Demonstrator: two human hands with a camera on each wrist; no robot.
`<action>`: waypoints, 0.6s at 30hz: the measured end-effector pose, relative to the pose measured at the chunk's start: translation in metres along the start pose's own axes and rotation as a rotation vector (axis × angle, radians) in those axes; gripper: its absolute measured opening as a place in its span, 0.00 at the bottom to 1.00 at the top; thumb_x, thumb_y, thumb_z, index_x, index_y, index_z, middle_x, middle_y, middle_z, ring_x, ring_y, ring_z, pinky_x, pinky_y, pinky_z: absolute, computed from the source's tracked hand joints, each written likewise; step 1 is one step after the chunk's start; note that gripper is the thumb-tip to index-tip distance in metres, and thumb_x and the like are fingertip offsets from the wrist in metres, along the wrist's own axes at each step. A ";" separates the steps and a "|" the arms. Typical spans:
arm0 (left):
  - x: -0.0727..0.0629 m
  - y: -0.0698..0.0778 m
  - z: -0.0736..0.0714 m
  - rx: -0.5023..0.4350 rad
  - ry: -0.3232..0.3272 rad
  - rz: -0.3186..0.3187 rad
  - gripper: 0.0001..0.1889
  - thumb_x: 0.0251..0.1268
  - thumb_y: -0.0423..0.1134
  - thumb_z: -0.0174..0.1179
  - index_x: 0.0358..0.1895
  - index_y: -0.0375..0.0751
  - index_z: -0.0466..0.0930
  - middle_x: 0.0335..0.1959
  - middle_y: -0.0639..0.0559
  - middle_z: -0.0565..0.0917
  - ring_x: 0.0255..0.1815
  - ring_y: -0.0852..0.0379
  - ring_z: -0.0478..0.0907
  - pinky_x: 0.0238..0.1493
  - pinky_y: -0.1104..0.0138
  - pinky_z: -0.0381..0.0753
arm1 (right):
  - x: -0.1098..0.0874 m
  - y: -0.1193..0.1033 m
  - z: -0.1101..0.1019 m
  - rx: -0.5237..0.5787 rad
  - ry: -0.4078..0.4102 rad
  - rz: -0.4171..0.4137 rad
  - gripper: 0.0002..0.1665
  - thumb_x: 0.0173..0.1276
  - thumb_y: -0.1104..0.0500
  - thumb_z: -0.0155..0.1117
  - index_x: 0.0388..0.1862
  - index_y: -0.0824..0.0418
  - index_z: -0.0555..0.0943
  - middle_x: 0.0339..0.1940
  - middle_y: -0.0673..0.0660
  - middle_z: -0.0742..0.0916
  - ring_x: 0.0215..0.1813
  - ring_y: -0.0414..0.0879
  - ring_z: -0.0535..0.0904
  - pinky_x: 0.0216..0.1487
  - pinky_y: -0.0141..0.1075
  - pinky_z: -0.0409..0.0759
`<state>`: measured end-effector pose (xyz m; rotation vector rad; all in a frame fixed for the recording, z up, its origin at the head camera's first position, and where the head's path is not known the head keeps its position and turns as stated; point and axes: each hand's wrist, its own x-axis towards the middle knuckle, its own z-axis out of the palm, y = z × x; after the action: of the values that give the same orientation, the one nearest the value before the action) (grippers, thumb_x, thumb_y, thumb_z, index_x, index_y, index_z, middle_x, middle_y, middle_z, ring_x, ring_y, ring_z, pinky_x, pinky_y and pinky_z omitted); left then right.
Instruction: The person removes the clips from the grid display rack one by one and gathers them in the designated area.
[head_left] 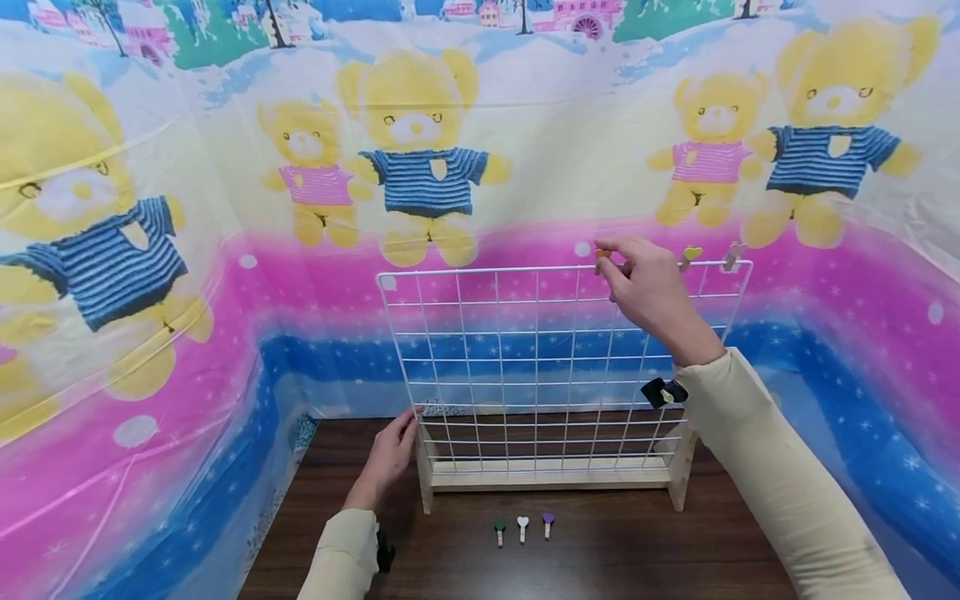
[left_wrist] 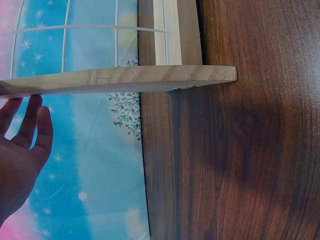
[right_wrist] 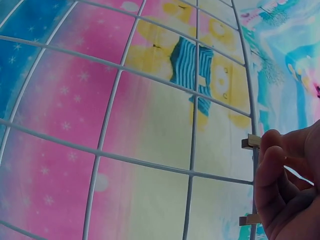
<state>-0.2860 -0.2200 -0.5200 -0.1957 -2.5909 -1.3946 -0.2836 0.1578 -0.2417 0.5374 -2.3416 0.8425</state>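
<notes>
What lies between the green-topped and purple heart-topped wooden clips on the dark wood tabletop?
A white heart-topped wooden clip, with bare tabletop either side; head view.

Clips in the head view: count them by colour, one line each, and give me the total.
Green clip: 1
White clip: 1
Purple clip: 1
Orange clip: 1
Yellow clip: 1
Pale clip, exact shade unclear: 1
Total: 6
</notes>
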 end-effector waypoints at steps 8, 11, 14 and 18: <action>0.000 0.000 0.001 -0.003 -0.001 -0.002 0.18 0.77 0.39 0.44 0.65 0.47 0.71 0.61 0.41 0.74 0.53 0.47 0.74 0.46 0.53 0.71 | 0.001 0.001 0.003 0.071 0.015 0.022 0.18 0.71 0.54 0.57 0.55 0.61 0.80 0.41 0.56 0.84 0.22 0.45 0.78 0.20 0.34 0.74; -0.001 0.001 0.000 -0.001 -0.003 -0.003 0.18 0.77 0.40 0.44 0.65 0.47 0.71 0.61 0.40 0.74 0.55 0.47 0.73 0.48 0.52 0.71 | 0.000 0.002 0.004 0.081 0.035 0.010 0.14 0.71 0.56 0.58 0.50 0.61 0.82 0.39 0.56 0.85 0.21 0.45 0.77 0.19 0.33 0.73; 0.000 0.000 0.001 0.009 -0.002 -0.001 0.19 0.77 0.40 0.44 0.66 0.45 0.70 0.62 0.40 0.73 0.60 0.45 0.71 0.52 0.49 0.71 | -0.001 0.003 0.005 0.083 0.065 -0.019 0.12 0.70 0.58 0.59 0.48 0.62 0.83 0.37 0.56 0.85 0.20 0.44 0.77 0.19 0.32 0.73; 0.000 0.000 0.000 0.014 -0.002 -0.008 0.19 0.77 0.40 0.44 0.66 0.46 0.70 0.62 0.41 0.73 0.61 0.44 0.70 0.53 0.49 0.71 | -0.002 0.005 0.007 0.090 0.107 -0.053 0.10 0.69 0.60 0.61 0.45 0.62 0.83 0.36 0.55 0.86 0.19 0.43 0.76 0.18 0.30 0.72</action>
<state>-0.2858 -0.2195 -0.5198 -0.1844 -2.6050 -1.3794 -0.2875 0.1572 -0.2496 0.5749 -2.1916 0.9319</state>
